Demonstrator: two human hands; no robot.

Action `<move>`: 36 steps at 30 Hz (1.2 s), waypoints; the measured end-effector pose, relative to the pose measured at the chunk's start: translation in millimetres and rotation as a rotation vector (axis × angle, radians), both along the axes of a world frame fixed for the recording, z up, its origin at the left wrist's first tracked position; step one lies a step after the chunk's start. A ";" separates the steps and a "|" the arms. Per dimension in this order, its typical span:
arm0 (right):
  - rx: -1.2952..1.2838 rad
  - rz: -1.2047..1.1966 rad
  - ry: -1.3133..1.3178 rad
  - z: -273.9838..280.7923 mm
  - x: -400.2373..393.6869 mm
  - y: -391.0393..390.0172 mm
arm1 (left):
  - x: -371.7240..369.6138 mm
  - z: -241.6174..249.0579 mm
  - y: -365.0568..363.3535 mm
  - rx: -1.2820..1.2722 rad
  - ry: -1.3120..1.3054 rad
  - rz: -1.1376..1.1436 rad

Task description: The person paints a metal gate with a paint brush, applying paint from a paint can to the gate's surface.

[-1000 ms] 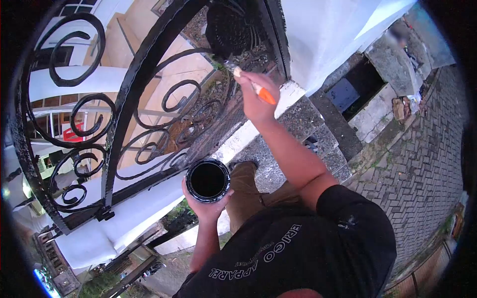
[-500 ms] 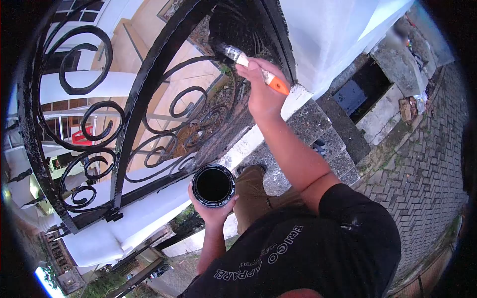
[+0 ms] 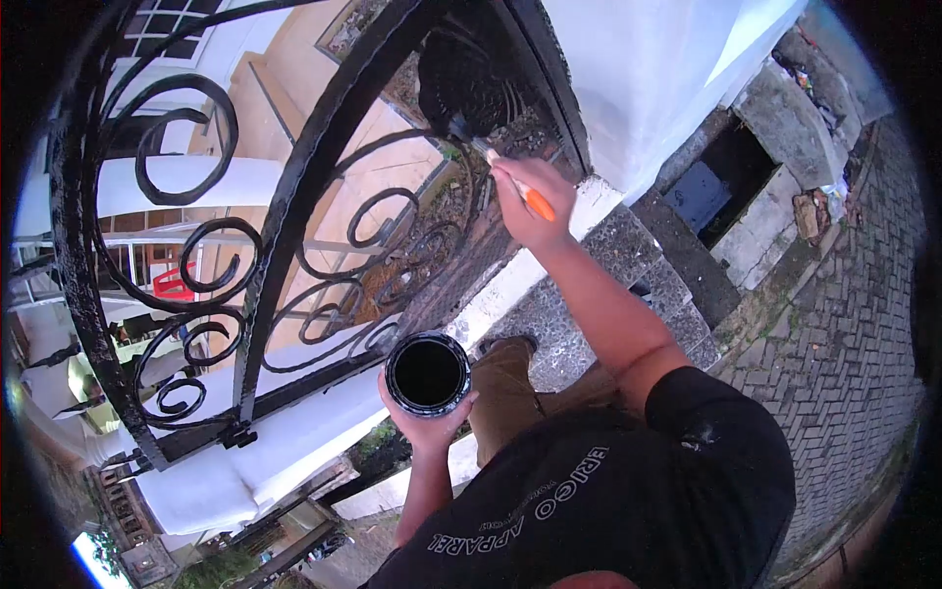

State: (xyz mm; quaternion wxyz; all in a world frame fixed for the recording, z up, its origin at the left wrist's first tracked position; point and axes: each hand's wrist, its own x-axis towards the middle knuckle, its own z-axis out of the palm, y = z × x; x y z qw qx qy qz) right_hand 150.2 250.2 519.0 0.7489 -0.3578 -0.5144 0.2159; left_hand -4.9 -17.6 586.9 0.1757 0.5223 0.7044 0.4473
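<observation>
My left hand (image 3: 430,428) is wrapped round a can (image 3: 429,411) of black paint, held upright with its open top facing me. In my right hand (image 3: 552,222) is a paintbrush (image 3: 537,204) with an orange and white handle, gripped between thumb and fingers. Its dark bristles point away from me and overlap a black leaf-shaped panel (image 3: 469,86) of the metal gate. Black bars (image 3: 285,221) and curled scrollwork (image 3: 381,218) of that gate spread to the left of the brush, beyond the can.
A white wall (image 3: 653,93) stands just right of the gate. Below it runs a speckled stone step (image 3: 579,319), with my shoe at its edge. An open drain pit (image 3: 708,187) lies further right, beside grey block paving (image 3: 834,334). A red chair (image 3: 175,283) shows through the gate.
My right hand and the brush have moved lower and nearer me, and the brush lies at a different tilt. The whole view has shifted slightly; the can stays in my left hand.
</observation>
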 end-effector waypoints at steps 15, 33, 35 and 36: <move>0.145 0.028 -0.095 33.8 21.2 27.0 | 10.0 1.5 8.2 -0.003 -0.068 0.012; -0.099 0.040 -0.054 -56.4 21.6 14.6 | 12.5 -7.0 10.9 0.024 -0.113 -0.004; -0.119 -0.069 0.010 -65.2 18.9 28.5 | 12.1 -4.9 12.7 0.027 -0.120 0.005; -0.135 -0.180 0.070 -63.4 17.5 31.2 | 12.5 -3.4 12.7 0.036 -0.129 0.014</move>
